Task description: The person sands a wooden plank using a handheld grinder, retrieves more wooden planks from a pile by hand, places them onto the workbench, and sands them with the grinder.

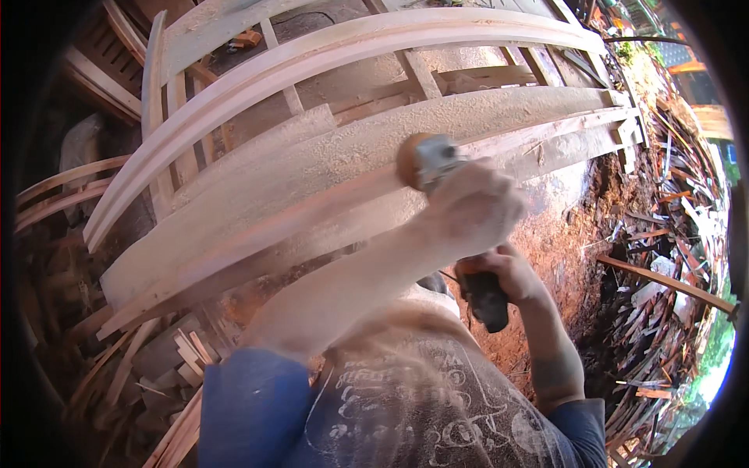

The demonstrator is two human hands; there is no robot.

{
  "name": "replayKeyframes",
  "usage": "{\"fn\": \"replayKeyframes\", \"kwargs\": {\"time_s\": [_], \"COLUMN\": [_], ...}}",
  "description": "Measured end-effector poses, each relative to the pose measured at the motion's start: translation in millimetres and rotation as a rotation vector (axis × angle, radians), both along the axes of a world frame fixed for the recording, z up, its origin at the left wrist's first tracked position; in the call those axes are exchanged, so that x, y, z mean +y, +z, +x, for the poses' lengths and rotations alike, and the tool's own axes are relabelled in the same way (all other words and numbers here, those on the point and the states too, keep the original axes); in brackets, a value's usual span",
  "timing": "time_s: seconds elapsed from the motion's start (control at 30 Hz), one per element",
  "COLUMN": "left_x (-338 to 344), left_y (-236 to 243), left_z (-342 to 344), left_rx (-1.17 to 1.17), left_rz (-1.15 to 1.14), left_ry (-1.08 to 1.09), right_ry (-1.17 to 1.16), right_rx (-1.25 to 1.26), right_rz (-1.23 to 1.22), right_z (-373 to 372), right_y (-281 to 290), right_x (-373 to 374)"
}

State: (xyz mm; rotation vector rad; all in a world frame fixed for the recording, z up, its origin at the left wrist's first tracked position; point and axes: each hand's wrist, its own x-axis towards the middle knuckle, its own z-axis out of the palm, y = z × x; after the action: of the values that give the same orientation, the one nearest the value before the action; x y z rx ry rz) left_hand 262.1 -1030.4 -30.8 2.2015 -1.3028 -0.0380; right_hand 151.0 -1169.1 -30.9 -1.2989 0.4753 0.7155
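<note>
Both my hands are closed round an angle grinder [438, 154] with a brownish round disc on its head. My left hand [477, 201], blurred by motion, grips it just behind the metal head. Lower down, my right hand [513, 274] wraps round the dark rear body of the tool. The disc is at the narrow upper edge of a long wooden strip [328, 201], which lies along the near side of a dusty plank. Whether disc and wood touch is hard to tell.
A sawdust-strewn plank [257, 187] lies beyond the strip. Further off, a long curved rail [328, 56] rests across wooden slats. Scrap wood [663, 312] is heaped on the right, and offcuts [183, 359] lie at lower left. Reddish sawdust [558, 234] covers the ground.
</note>
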Motion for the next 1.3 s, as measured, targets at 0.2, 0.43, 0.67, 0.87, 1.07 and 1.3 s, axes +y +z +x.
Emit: {"fn": "replayKeyframes", "kwargs": {"time_s": [0.2,0.43,0.67,0.87,1.07,1.3], "left_x": [107.3,147.8,62.6,-90.1,-277.1,-477.3], "left_y": [10.2,26.8,18.7,13.0,-15.7,-3.2], "left_z": [-39.5,-50.8,-19.0,26.0,70.1,132.0], "left_rx": [-0.065,-0.078,-0.085,-0.055,-0.040,-0.139], "left_rz": [0.030,0.120,-0.026,-0.003,-0.023,0.056], "left_ry": [0.409,0.561,0.223,-0.063,-0.176,-0.224], "right_ry": [0.497,0.715,0.555,0.156,-0.142,-0.328], "right_rx": [-0.178,-0.289,-0.234,-0.084,-0.104,-0.031], "right_rz": [-0.062,-0.064,-0.208,-0.227,0.001,-0.141], "right_z": [21.8,35.7,27.4,15.4,48.4,96.6], "right_y": [-13.4,-6.3,-1.3,-24.8,-16.1,-9.1], "right_x": [81.6,117.1,21.6,-102.9,-258.5,-440.4]}}
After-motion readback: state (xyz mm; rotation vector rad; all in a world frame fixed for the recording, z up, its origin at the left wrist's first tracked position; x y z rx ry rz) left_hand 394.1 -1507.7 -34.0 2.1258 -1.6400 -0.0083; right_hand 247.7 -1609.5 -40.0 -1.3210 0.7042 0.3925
